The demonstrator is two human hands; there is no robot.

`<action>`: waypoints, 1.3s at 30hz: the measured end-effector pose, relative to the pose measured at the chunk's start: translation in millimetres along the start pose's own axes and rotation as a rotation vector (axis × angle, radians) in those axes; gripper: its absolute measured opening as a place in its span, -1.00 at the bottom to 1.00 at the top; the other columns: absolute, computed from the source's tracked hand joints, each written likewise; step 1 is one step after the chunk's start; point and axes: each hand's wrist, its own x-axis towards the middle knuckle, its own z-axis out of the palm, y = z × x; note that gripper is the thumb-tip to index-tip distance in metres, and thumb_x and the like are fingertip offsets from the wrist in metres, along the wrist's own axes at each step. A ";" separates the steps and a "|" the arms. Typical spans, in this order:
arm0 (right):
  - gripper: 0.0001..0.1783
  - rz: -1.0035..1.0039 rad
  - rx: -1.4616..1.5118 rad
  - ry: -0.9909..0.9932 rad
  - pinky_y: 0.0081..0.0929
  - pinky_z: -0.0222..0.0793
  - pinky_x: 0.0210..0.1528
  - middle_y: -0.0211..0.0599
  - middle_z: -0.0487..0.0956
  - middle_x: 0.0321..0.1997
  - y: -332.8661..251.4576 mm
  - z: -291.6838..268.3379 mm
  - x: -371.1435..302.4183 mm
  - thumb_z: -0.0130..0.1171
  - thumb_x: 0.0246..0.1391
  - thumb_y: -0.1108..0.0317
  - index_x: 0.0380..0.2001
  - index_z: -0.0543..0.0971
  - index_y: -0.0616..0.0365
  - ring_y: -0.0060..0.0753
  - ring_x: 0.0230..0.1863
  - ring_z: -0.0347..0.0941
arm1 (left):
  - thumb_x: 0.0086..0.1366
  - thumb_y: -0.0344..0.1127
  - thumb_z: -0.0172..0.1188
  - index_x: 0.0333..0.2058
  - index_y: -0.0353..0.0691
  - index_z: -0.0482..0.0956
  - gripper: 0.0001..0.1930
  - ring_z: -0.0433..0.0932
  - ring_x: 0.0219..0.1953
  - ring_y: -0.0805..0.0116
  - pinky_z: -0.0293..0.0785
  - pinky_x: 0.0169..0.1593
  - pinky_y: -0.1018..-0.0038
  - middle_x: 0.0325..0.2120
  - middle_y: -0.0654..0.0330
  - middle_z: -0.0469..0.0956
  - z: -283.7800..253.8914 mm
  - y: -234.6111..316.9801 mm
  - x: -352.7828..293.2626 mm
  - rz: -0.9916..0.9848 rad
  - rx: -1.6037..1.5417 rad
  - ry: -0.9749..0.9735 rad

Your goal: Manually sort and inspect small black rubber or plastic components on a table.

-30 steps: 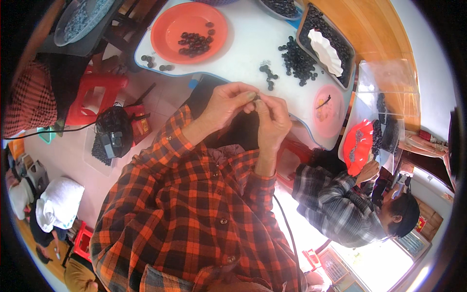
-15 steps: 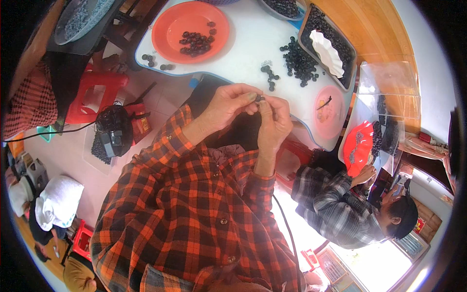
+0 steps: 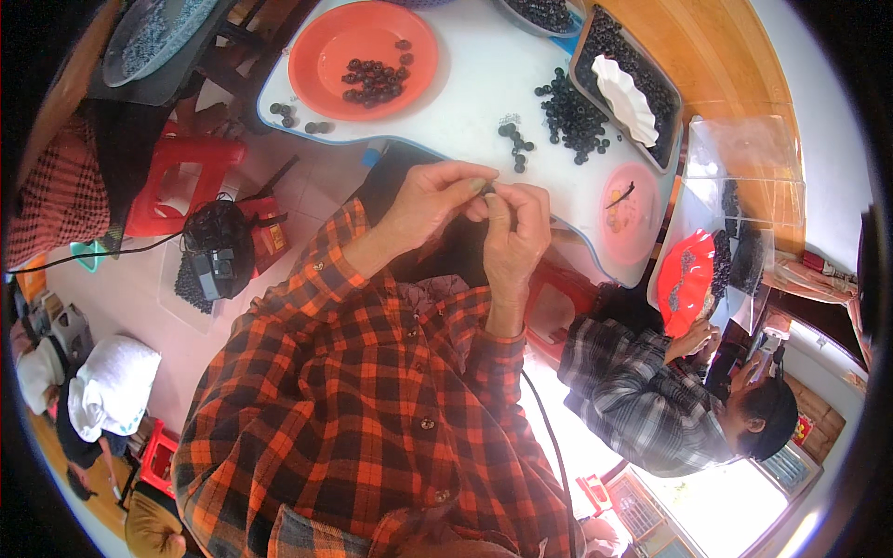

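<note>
My left hand [image 3: 430, 203] and my right hand [image 3: 517, 228] meet in front of my chest, at the near edge of the white table [image 3: 456, 93]. Between their fingertips is a small black piece [image 3: 487, 188], mostly hidden by the fingers. Thumb and forefinger of each hand pinch it. Just beyond, a short cluster of black round pieces [image 3: 517, 149] lies on the tabletop. To its right spreads a loose pile of similar black pieces [image 3: 572, 121]. An orange basin [image 3: 321, 60] at the far left holds several dark, shiny pieces [image 3: 374, 82].
A metal tray [image 3: 672, 153] of black pieces bears a white scalloped dish [image 3: 623, 102]. Near the right edge lies a pink plate [image 3: 642, 232] with a thin black item. A co-worker in a grey plaid shirt [image 3: 642, 400] sits at right by a red dish [image 3: 684, 284]. A red stool [image 3: 172, 186] stands left.
My right hand has shifted slightly left and its fingers have closed further over the small black piece. My left hand has moved a little left. The things on the table stay put.
</note>
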 end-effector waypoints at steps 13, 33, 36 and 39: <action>-0.89 0.188 0.104 -0.217 -0.54 0.44 -0.43 -0.27 0.46 -0.36 3.3 -6.8 -3.4 0.27 0.03 0.58 -0.34 0.55 0.26 -0.46 -0.43 0.50 | 0.35 -0.38 0.16 -0.11 -0.42 0.60 -0.76 0.58 -0.40 0.52 0.57 -0.29 0.59 -0.38 0.16 0.63 -7.3 4.9 -6.1 -0.070 0.187 -0.011; -0.85 0.313 0.486 -0.109 -0.69 0.39 -0.22 -0.37 0.52 -0.24 10.0 -6.4 -7.9 0.16 0.12 0.64 -0.23 0.59 0.29 -0.62 -0.26 0.48 | 0.32 -0.38 0.18 -0.11 -0.43 0.58 -0.76 0.61 -0.46 0.48 0.63 -0.32 0.51 -0.36 0.11 0.63 -21.7 -2.4 1.6 -0.141 -0.339 -0.110; -0.83 0.347 0.485 -0.107 -0.69 0.39 -0.22 -0.37 0.53 -0.23 9.7 -4.9 -8.8 0.15 0.11 0.65 -0.21 0.58 0.30 -0.63 -0.26 0.49 | 0.33 -0.37 0.18 -0.12 -0.41 0.58 -0.76 0.60 -0.46 0.49 0.60 -0.36 0.55 -0.37 0.14 0.62 -21.5 -3.1 0.3 -0.133 -0.342 -0.105; -0.83 0.347 0.487 -0.090 -0.70 0.38 -0.23 -0.38 0.52 -0.24 7.2 -3.7 -7.5 0.15 0.10 0.66 -0.21 0.59 0.30 -0.65 -0.27 0.48 | 0.32 -0.37 0.19 -0.13 -0.40 0.59 -0.77 0.57 -0.50 0.50 0.59 -0.38 0.59 -0.39 0.17 0.60 -14.1 -0.4 2.0 -0.098 -0.289 -0.050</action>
